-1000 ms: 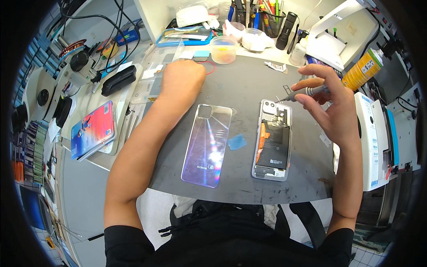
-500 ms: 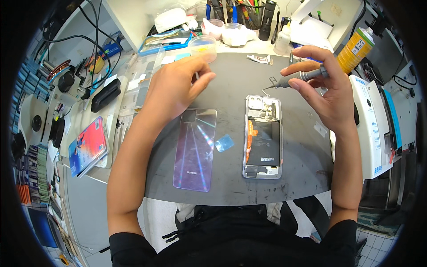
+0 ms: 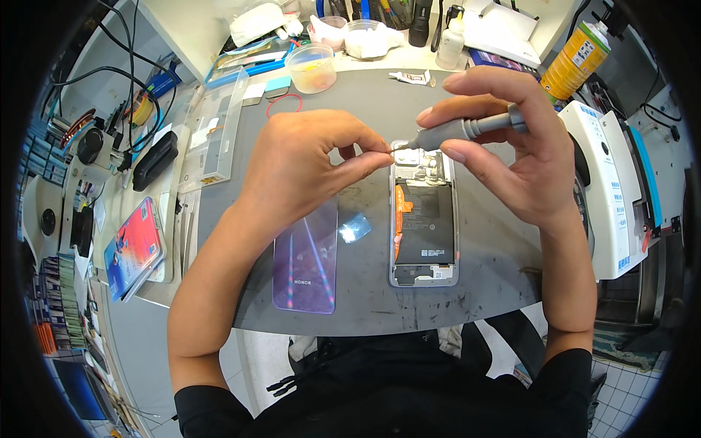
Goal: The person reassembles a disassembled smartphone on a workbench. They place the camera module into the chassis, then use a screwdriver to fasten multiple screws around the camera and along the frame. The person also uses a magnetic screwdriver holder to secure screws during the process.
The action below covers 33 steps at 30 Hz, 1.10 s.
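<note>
My right hand (image 3: 511, 146) holds a grey precision screwdriver (image 3: 456, 133) above the top of an opened phone (image 3: 427, 230), whose dark battery and orange ribbon cable show. My left hand (image 3: 314, 164) pinches at the screwdriver's thin tip; anything between thumb and forefinger is too small to make out. A purple glossy back cover (image 3: 304, 263) lies left of the phone, partly under my left hand, with a small clear blue film (image 3: 355, 228) between them. All rest on a grey mat (image 3: 496, 277).
Along the back sit a round tub (image 3: 310, 69), red band (image 3: 281, 98), tube (image 3: 412, 77), bottle (image 3: 450, 51) and flashlight (image 3: 418, 22). A yellow can (image 3: 573, 62) and white machine (image 3: 599, 190) stand right; a clear case (image 3: 215, 131), colourful package (image 3: 135, 248) and black pouch (image 3: 155, 160) lie left.
My left hand has moved from the mat's back left to the screwdriver's tip and now pinches there. My right hand and screwdriver have shifted left and slightly up over the phone.
</note>
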Motion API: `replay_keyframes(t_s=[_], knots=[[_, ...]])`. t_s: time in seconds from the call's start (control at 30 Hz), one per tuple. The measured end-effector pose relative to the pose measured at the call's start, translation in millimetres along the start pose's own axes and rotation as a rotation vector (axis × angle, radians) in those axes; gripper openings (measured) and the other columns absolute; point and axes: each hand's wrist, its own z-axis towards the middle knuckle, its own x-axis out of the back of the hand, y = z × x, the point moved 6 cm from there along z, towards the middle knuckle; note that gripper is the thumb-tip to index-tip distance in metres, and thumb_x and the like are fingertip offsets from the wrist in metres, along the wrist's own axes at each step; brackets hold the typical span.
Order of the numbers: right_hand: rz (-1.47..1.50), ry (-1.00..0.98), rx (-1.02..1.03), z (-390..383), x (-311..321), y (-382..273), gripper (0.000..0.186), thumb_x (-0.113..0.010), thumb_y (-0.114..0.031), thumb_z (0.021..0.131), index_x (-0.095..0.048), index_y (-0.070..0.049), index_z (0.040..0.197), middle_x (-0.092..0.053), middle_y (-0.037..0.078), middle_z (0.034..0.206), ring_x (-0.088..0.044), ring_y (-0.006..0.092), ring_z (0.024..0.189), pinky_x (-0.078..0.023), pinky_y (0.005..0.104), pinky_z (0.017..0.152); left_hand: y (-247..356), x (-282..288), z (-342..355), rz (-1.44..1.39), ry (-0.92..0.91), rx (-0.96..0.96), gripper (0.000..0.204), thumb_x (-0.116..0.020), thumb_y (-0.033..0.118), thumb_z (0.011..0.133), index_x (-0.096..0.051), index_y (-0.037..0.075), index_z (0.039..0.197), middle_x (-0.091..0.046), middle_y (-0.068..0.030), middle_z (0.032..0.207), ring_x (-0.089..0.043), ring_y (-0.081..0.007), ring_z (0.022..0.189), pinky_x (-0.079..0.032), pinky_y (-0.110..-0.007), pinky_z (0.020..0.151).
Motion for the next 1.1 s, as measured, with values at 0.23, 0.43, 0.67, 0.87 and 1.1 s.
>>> replay_keyframes(t_s=[0.23, 0.43, 0.67, 0.87, 1.1], knots=[[-0.028, -0.015, 0.046, -1, -4, 0, 0.051, -0.075, 0.004, 0.087, -0.051, -0.001, 0.132, -0.07, 0.014, 0.114, -0.073, 0.0249, 0.108, -0.062, 0.0292, 0.077, 3, 0, -1, 0.017, -0.004, 0.009, 0.014, -0.087, 0.008, 0.077, -0.074, 0.005, 0.081, -0.071, -0.0018, 0.075, -0.059, -0.0096, 0.063, -0.045, -0.025, 0.055], [-0.086, -0.031, 0.095, -2, -8, -2, 0.052, -0.075, 0.003, 0.087, -0.051, -0.003, 0.132, -0.07, 0.012, 0.116, -0.073, 0.0235, 0.108, -0.062, 0.0285, 0.075, 0, -3, -3, 0.031, 0.012, -0.003, 0.017, -0.089, 0.009, 0.075, -0.073, 0.005, 0.08, -0.07, -0.0024, 0.075, -0.06, -0.0098, 0.064, -0.046, -0.025, 0.055], [-0.128, 0.044, -0.138, -1, 1, 23, 0.049, -0.071, 0.001, 0.09, -0.051, -0.006, 0.135, -0.072, 0.008, 0.11, -0.071, 0.0139, 0.098, -0.059, 0.0247, 0.07, -11, 2, 0, 0.054, 0.028, 0.046, 0.021, -0.081, 0.022, 0.086, -0.075, 0.006, 0.098, -0.075, -0.0033, 0.096, -0.065, -0.0101, 0.077, -0.048, -0.026, 0.063], [-0.182, 0.002, -0.274, -5, 3, 50, 0.049, -0.07, 0.0, 0.091, -0.051, -0.009, 0.135, -0.074, 0.005, 0.099, -0.07, 0.0093, 0.089, -0.058, 0.0239, 0.068, -38, 16, -2, 0.019, 0.0, 0.23, 0.025, -0.071, 0.024, 0.095, -0.075, 0.002, 0.107, -0.074, -0.004, 0.094, -0.064, -0.0096, 0.08, -0.048, -0.025, 0.067], [-0.185, -0.039, -0.264, -6, -3, 55, 0.046, -0.07, 0.0, 0.09, -0.054, -0.009, 0.133, -0.075, 0.005, 0.098, -0.07, 0.011, 0.086, -0.058, 0.0251, 0.068, -55, 25, -4, 0.061, 0.021, 0.3, 0.027, -0.069, 0.023, 0.098, -0.074, -0.002, 0.106, -0.074, -0.0055, 0.091, -0.064, -0.0104, 0.083, -0.05, -0.026, 0.074]])
